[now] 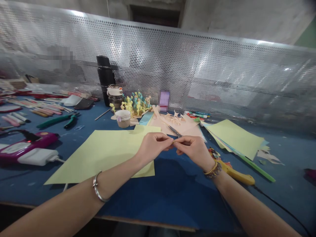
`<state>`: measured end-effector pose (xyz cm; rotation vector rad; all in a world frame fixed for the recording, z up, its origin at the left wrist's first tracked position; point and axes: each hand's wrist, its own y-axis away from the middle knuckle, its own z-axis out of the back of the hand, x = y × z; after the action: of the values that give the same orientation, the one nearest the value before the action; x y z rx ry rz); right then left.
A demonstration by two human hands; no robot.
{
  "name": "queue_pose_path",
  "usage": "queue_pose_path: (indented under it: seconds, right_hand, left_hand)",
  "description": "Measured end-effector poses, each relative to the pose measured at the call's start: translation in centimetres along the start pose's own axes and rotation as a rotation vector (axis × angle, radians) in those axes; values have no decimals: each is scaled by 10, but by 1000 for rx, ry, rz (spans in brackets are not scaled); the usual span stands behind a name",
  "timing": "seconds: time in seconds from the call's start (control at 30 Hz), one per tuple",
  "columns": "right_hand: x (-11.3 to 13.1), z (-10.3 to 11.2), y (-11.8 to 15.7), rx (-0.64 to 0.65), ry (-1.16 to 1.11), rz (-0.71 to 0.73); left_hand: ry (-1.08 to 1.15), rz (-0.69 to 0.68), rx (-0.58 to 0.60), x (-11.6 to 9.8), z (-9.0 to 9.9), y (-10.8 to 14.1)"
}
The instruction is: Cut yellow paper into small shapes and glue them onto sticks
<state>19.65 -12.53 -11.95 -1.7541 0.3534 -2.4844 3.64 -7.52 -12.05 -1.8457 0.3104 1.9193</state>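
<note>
My left hand (156,144) and my right hand (192,149) meet fingertip to fingertip above the blue table (177,197). Both are pinched around something tiny and yellowish, too small to make out. Under my left wrist lies a large pale yellow-green sheet (106,151). Just beyond the hands are scissors (174,131), partly hidden, on peach paper pieces (160,121). A yellow glue gun (237,174) with a black cord rests beside my right wrist.
Yellow and teal paper figures (135,104), a white cup (122,118), a jar (115,97) and a black bottle (105,77) stand behind. Pliers (56,120), pens and a purple power strip (29,146) lie left. More sheets (234,136) and a green stick (259,169) lie right.
</note>
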Motion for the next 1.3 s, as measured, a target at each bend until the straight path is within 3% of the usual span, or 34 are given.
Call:
queue_pose_path:
  seconds: [0.27, 0.47, 1.0, 1.3]
  right_hand:
    - [0, 1, -3, -52, -40, -42]
    - [-2, 2, -3, 14, -123, -45]
    - [-3, 2, -4, -25, -119, -56]
    - [-4, 2, -4, -26, -151, -66]
  left_hand:
    - [41, -22, 30, 2, 0, -1]
    - [125, -10, 15, 4, 1, -3]
    - [-7, -131, -9, 2, 0, 0]
    - [4, -110, -10, 2, 0, 1]
